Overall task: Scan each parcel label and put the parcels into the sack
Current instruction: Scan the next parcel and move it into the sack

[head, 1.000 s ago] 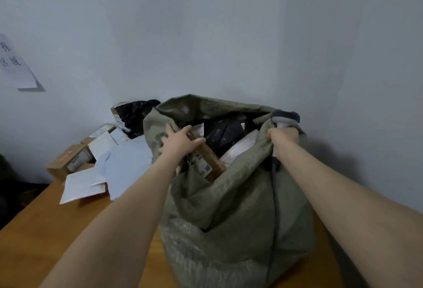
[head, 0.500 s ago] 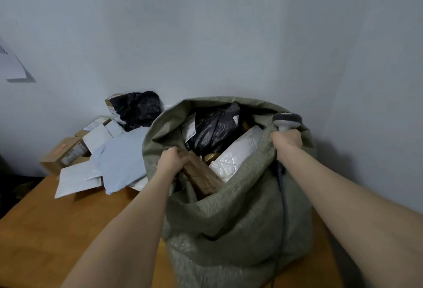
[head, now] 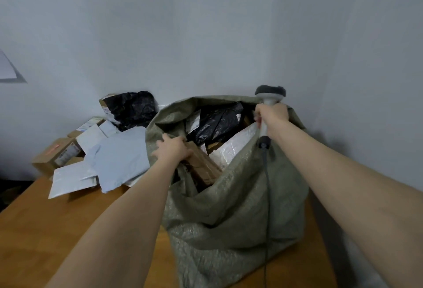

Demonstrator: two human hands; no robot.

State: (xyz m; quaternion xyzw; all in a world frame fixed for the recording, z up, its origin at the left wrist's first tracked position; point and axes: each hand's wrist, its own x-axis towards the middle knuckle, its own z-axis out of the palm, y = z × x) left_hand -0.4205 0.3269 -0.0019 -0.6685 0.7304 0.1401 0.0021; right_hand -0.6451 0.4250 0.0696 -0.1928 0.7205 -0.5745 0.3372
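A large grey-green woven sack stands open on the wooden table. Inside it lie a black plastic parcel, a white padded mailer and a brown cardboard parcel. My left hand sits at the sack's left rim, fingers curled over the top end of the brown parcel. My right hand is shut on the grey barcode scanner at the sack's right rim; the scanner's cable hangs down over the sack. Whether the right hand also pinches the rim is unclear.
To the left of the sack lies a pile of parcels: pale blue-grey mailers, white envelopes, brown cardboard boxes and a black bag. Grey walls meet in a corner behind the sack. A paper sheet hangs on the left wall.
My left hand has pushed the brown parcel down deeper into the sack. My right hand with the scanner has risen slightly at the right rim. The view has tilted down a little.
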